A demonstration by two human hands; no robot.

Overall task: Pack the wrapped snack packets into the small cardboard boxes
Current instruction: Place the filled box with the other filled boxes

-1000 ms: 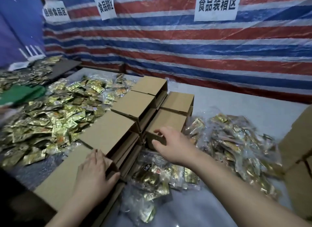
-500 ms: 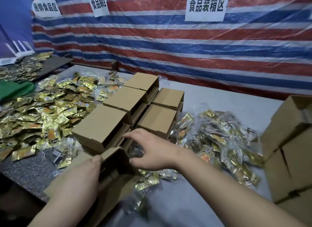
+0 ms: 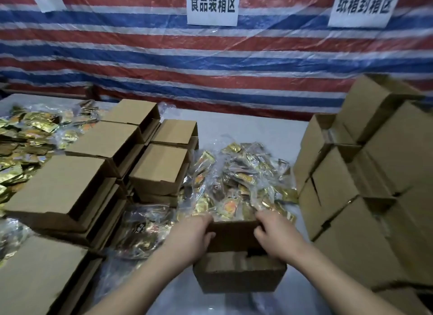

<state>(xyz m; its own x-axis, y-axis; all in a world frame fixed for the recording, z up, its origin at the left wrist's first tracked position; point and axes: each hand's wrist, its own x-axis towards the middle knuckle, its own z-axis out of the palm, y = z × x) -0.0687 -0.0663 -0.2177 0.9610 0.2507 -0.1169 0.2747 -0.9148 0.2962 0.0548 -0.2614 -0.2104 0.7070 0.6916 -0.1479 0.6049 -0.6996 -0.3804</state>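
A small open cardboard box stands on the table right in front of me. My left hand grips its left wall and my right hand grips its right wall, fingers curled over the rim. Just behind the box lies a heap of clear-wrapped gold snack packets. More wrapped packets lie to the left of the box. The inside of the box is dark and I cannot tell what it holds.
Several empty small boxes are stacked at the left. Loose gold packets cover the far left of the table. A wall of bigger cartons rises at the right. A striped tarp with paper signs hangs behind.
The view has swung right. A small box taken from the left stack now stands in front of me, and both hands have moved onto its side walls.
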